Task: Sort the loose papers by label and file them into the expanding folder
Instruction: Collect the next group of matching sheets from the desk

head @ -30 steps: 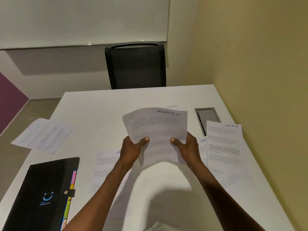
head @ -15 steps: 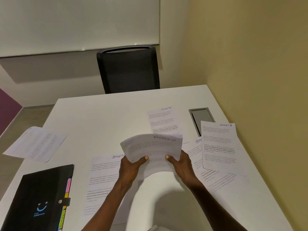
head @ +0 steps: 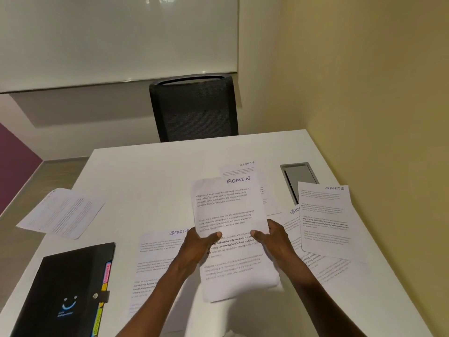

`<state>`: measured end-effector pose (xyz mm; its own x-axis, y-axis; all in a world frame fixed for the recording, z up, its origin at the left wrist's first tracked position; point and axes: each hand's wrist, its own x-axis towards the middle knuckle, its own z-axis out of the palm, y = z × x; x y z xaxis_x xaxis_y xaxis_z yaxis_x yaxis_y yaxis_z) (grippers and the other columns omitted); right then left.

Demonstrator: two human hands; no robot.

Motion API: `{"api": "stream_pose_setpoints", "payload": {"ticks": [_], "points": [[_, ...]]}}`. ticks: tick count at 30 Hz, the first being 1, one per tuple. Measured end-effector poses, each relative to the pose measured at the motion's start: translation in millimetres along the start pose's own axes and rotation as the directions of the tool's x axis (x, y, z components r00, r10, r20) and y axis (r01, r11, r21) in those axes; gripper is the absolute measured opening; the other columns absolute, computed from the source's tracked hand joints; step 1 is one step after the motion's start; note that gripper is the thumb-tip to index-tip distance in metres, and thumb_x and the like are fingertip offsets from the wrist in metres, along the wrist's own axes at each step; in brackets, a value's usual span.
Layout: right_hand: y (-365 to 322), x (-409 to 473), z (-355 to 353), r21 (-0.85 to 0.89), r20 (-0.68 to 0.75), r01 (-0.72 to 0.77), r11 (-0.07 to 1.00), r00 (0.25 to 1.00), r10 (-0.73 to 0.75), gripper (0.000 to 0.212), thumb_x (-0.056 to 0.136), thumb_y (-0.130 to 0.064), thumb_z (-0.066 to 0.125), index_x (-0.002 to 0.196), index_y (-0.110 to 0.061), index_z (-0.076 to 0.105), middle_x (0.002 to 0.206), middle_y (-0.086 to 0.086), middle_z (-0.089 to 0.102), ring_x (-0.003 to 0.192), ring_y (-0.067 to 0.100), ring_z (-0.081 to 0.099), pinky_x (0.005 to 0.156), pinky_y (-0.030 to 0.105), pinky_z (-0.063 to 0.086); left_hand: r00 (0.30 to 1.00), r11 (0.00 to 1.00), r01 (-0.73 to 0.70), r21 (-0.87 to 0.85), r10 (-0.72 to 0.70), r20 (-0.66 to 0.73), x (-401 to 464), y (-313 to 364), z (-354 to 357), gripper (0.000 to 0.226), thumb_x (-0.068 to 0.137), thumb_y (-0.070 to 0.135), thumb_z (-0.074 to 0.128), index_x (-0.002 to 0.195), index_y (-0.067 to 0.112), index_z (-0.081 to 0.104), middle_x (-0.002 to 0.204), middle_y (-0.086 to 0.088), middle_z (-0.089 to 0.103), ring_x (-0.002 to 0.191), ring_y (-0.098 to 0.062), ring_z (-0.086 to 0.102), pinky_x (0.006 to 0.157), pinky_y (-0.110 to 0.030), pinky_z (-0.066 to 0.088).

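Nearest, the black folder lies snapped shut on the white desk, coloured tabs along its edge. Above the desk, the left hand and right hand each pinch a side of the thin, slightly creased sheet headed ADMIN, thumbs on top. Farther out lie flat sheets headed SPORTS; limp paper could sag or slip and mix with them.

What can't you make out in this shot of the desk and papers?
Head view only:
- Label of the white sheet overhanging the table's left edge: too small and blurred.
- Black expanding folder: tab wording too small; lower end cut off by the frame.
- Right SPORTS sheet covers the label beneath.
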<state>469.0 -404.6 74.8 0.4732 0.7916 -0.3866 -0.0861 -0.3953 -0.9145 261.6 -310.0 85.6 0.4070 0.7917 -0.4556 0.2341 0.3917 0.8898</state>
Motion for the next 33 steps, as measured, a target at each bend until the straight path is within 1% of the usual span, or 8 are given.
{"api": "stream_pose_setpoints", "payload": {"ticks": [4, 7, 10, 13, 15, 21, 30, 33], "points": [[6.7, 5.0, 1.6, 0.060, 0.035, -0.081, 0.995, 0.996, 0.079, 0.027, 0.079, -0.014, 0.077, 0.105, -0.018, 0.069, 0.097, -0.005, 0.076, 0.092, 0.017, 0.072, 0.092, 0.044, 0.055, 0.998, 0.998, 0.062, -0.021, -0.062, 0.000, 3.7, -1.4, -3.2, 0.019, 0.077, 0.021, 0.083, 0.095, 0.019, 0.078, 0.083, -0.008, 0.064, 0.075, -0.026, 0.050, 0.071, -0.035, 0.040], [6.9, 3.1, 3.8, 0.070, 0.059, -0.053, 0.996, 0.997, 0.049, 0.028, 0.077, -0.012, 0.077, 0.103, -0.021, 0.071, 0.100, -0.003, 0.076, 0.094, 0.020, 0.072, 0.094, 0.047, 0.054, 0.999, 0.999, -0.030, 0.026, 0.030, -0.024, -2.2, 3.2, -1.8, 0.025, 0.084, 0.016, 0.079, 0.106, 0.022, 0.072, 0.088, 0.008, 0.077, 0.081, -0.012, 0.073, 0.068, -0.021, 0.054], [-5.7, -3.1, 6.0, 0.014, -0.004, 0.078, 0.997, 0.997, -0.078, 0.029, 0.082, -0.014, 0.074, 0.108, -0.026, 0.069, 0.101, -0.007, 0.074, 0.093, 0.013, 0.070, 0.086, 0.037, 0.057, 0.982, 0.988, -0.126, 0.088, 0.137, -0.132, -7.3, 10.8, 1.6, 0.038, 0.077, 0.025, 0.085, 0.112, 0.024, 0.070, 0.099, 0.007, 0.077, 0.095, -0.015, 0.073, 0.077, -0.029, 0.059], [-23.2, -12.4, 2.1, -0.045, -0.055, 0.194, 0.980, 0.979, -0.196, 0.032, 0.087, -0.014, 0.070, 0.117, -0.022, 0.062, 0.101, -0.010, 0.069, 0.090, 0.001, 0.064, 0.066, 0.012, 0.050, 0.953, 0.978, -0.191, 0.080, 0.204, -0.226, -11.1, 17.1, 8.1, 0.042, 0.071, 0.025, 0.090, 0.109, 0.025, 0.071, 0.099, 0.010, 0.077, 0.090, -0.008, 0.072, 0.078, -0.030, 0.058], [-27.6, -15.8, -3.0, -0.053, -0.063, 0.245, 0.968, 0.967, -0.248, 0.033, 0.086, -0.012, 0.070, 0.116, -0.023, 0.060, 0.100, -0.014, 0.068, 0.090, -0.001, 0.062, 0.061, 0.006, 0.047, 0.940, 0.971, -0.229, 0.073, 0.240, -0.243, -15.1, 20.9, 12.3, 0.041, 0.069, 0.024, 0.091, 0.105, 0.026, 0.071, 0.096, 0.014, 0.076, 0.086, -0.003, 0.071, 0.075, -0.025, 0.058], [20.9, -14.2, -11.9, -0.079, 0.007, 0.133, 0.988, 0.991, -0.133, 0.039, 0.087, -0.015, 0.070, 0.125, -0.020, 0.060, 0.112, -0.005, 0.069, 0.103, 0.011, 0.065, 0.080, 0.020, 0.054, 0.968, 0.986, -0.114, 0.123, 0.138, -0.209, -12.5, -22.4, 22.3, 0.041, 0.071, 0.015, 0.089, 0.100, 0.031, 0.066, 0.097, 0.011, 0.074, 0.092, -0.009, 0.070, 0.075, -0.022, 0.056], [44.1, -7.0, -9.6, -0.110, 0.036, 0.040, 0.993, 0.999, -0.036, 0.037, 0.086, -0.009, 0.071, 0.119, -0.019, 0.059, 0.109, -0.002, 0.069, 0.105, 0.021, 0.065, 0.074, 0.016, 0.050, 0.961, 0.972, -0.043, 0.233, 0.104, -0.257, -1.2, -53.2, 34.6, 0.031, 0.081, 0.012, 0.081, 0.108, 0.014, 0.067, 0.101, -0.001, 0.072, 0.091, -0.019, 0.068, 0.061, -0.006, 0.046], [29.2, -10.2, -6.2, -0.104, 0.052, 0.093, 0.990, 0.995, -0.088, 0.036, 0.086, -0.010, 0.072, 0.118, -0.020, 0.060, 0.104, -0.009, 0.068, 0.098, 0.011, 0.066, 0.065, 0.010, 0.051, 0.965, 0.970, -0.027, 0.243, 0.089, -0.246, 4.4, -43.0, 25.0, 0.033, 0.080, 0.014, 0.081, 0.110, 0.011, 0.069, 0.101, -0.001, 0.073, 0.090, -0.016, 0.069, 0.061, -0.007, 0.046]]}}
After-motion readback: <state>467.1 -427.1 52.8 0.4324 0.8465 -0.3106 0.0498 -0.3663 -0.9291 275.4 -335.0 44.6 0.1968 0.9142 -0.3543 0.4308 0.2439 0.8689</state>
